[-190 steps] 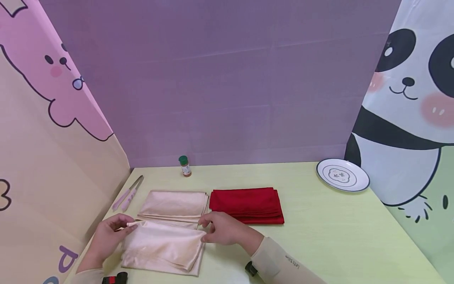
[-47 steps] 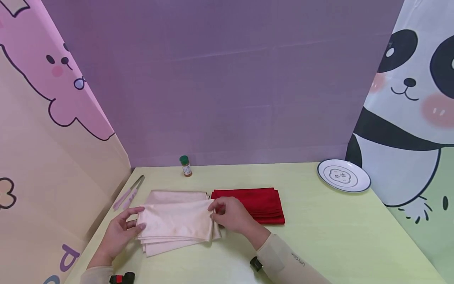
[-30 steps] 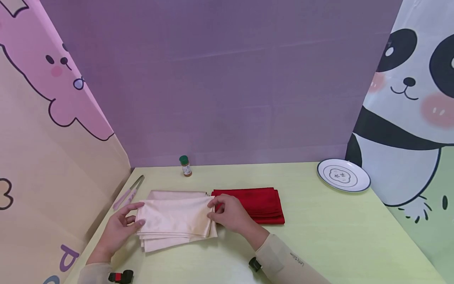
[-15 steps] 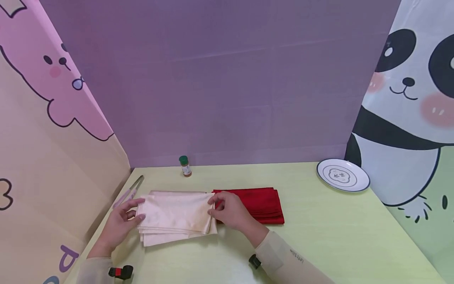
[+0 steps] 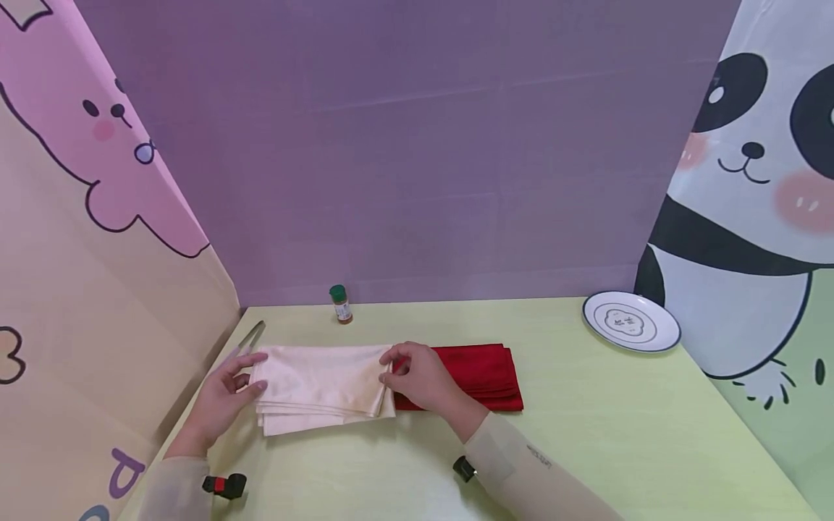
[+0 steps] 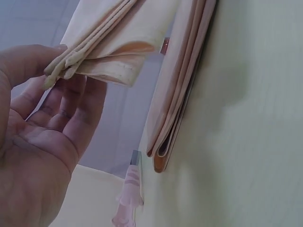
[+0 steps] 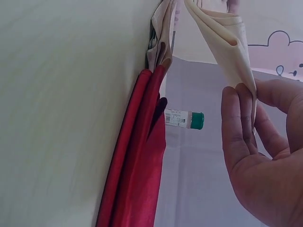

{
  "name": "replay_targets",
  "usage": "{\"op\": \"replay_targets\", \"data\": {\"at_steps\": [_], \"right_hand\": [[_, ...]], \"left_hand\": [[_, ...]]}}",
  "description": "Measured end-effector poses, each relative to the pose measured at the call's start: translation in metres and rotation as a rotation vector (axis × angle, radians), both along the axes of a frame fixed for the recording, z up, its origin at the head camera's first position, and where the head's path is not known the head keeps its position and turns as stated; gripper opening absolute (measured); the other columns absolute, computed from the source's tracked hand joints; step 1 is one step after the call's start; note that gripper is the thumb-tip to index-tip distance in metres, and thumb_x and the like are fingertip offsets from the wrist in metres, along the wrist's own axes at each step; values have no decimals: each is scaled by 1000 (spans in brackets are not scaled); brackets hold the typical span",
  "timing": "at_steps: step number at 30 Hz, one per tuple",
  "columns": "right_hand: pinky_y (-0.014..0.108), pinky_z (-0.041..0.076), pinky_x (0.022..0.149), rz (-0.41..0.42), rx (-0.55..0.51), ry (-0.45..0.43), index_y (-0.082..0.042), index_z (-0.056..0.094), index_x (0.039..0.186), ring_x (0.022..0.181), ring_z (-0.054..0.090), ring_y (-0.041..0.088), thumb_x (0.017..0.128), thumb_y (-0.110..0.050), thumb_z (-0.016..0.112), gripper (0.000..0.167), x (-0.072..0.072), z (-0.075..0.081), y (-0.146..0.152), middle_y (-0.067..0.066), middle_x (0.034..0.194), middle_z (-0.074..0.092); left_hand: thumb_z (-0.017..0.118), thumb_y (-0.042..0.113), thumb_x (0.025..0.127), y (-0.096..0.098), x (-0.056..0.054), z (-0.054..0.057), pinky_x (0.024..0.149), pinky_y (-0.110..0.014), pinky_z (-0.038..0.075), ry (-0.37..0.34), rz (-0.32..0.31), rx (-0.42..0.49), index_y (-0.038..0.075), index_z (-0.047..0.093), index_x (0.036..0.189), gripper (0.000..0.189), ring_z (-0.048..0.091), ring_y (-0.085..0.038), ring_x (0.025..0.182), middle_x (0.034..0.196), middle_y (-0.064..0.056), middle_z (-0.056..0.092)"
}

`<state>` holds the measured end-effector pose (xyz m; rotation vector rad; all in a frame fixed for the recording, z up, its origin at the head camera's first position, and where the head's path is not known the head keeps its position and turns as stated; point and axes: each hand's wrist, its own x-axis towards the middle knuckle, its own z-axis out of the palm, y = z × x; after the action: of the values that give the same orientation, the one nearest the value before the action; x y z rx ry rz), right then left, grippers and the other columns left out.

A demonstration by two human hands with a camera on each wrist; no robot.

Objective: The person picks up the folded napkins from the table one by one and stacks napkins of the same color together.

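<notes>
A folded cream satin cloth is held up by both hands, its layered front edge hanging down. At its left end my left hand pinches it between thumb and fingers. The right hand pinches the opposite end. In the left wrist view a folded pale pink cloth lies on the table, apart from the held cloth; in the head view the held one hides it. To the right lies a folded red cloth, partly behind the right hand and also seen in the right wrist view.
Tongs with lilac handles lie at the left, partly hidden by the left hand. A small bottle with a green cap stands near the purple back wall. A white plate with a dark rim is at the back right.
Earlier the cream cloth lay on the table in front of the pale pink one. Both hands have lifted it and moved it away from me, covering the pink cloth in the head view.
</notes>
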<state>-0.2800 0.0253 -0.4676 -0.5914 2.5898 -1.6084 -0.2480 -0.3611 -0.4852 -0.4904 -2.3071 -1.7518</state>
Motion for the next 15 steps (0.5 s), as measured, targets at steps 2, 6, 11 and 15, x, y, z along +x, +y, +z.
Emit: {"op": "replay_targets", "data": {"at_steps": [2,6,11,15], "right_hand": [[28,52,60,-4,5,0,-17,75,107,71,60,17,91,-18,83,18,-3,-1,-1,0,87,65],[29,53,61,-20,12,-17,-18,74,107,73,60,18,91,-18,84,19,-7,0,-3,0,89,65],[30,55,63,-37,5,-48,-18,75,108,77,62,20,91,-19,83,19,-12,1,-7,1,93,65],[30,56,63,-39,-6,-74,-17,75,108,76,63,20,92,-18,82,18,-16,-1,-11,1,93,65]], "left_hand": [[72,-9,94,0,-3,1,71,-18,56,-11,4,-5,-10,57,138,47,63,-6,85,140,-13,53],[73,-6,95,0,-7,3,68,-19,55,-30,15,-32,-9,57,139,47,61,-7,84,141,-14,52],[74,-3,95,-3,-15,2,69,-19,55,-19,45,-76,-6,59,139,46,63,-10,87,141,-19,55],[73,-4,95,-3,-19,0,73,-19,56,-15,68,-92,-7,59,138,44,65,-12,91,143,-22,56]]}}
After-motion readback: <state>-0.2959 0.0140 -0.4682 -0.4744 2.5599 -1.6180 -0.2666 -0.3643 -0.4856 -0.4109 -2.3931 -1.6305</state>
